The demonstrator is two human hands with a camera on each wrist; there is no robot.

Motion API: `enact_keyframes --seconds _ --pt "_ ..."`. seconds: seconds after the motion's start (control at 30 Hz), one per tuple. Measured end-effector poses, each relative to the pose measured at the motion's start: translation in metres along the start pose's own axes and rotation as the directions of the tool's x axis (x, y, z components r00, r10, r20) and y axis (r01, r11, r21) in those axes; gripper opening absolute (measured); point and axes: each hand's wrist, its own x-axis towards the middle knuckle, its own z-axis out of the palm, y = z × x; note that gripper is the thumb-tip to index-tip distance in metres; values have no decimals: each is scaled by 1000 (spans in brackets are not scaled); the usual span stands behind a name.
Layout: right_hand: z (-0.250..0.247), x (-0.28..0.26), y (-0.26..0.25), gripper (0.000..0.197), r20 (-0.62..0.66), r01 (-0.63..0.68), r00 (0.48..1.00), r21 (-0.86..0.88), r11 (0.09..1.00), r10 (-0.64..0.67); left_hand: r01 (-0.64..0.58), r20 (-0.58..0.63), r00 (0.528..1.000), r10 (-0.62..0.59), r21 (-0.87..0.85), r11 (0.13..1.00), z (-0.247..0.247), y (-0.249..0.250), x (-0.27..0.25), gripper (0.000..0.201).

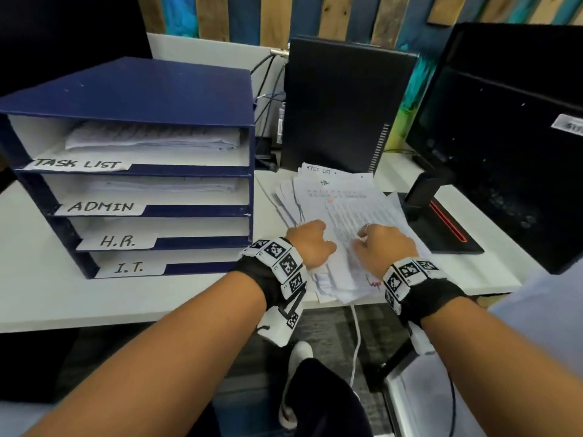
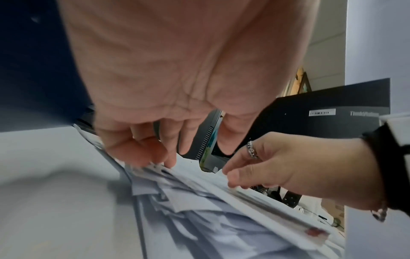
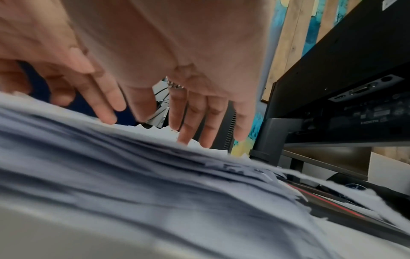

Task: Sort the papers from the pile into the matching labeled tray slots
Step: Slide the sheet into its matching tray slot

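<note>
A loose pile of printed papers (image 1: 344, 203) lies on the white desk, right of a blue four-slot tray (image 1: 202, 169). Its slots are labeled TASK LIST (image 1: 77, 163), ADMIN (image 1: 101, 206), H.R. (image 1: 117, 241) and I.T. (image 1: 129, 268). The upper two slots hold sheets. My left hand (image 1: 310, 244) rests on the pile's left side, its bent fingertips (image 2: 170, 163) touching the sheets. My right hand (image 1: 380, 247), which wears a ring, presses its fingertips (image 3: 184, 140) on the pile's right half. A sheet peeking out at the far edge reads TASK LIST (image 1: 318, 169).
A black PC tower (image 1: 344, 105) stands behind the pile, with cables (image 1: 268, 89) beside it. A black monitor (image 1: 504, 137) on a red-striped stand base (image 1: 448, 228) borders the pile on the right. The desk's front edge (image 1: 157, 313) runs below my wrists.
</note>
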Motion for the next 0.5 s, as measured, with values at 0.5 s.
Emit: enact_keyframes --seconds 0.5 --pt "-14 44 9 67 321 167 940 -128 978 -118 212 -72 973 -220 -105 972 -11 24 65 33"
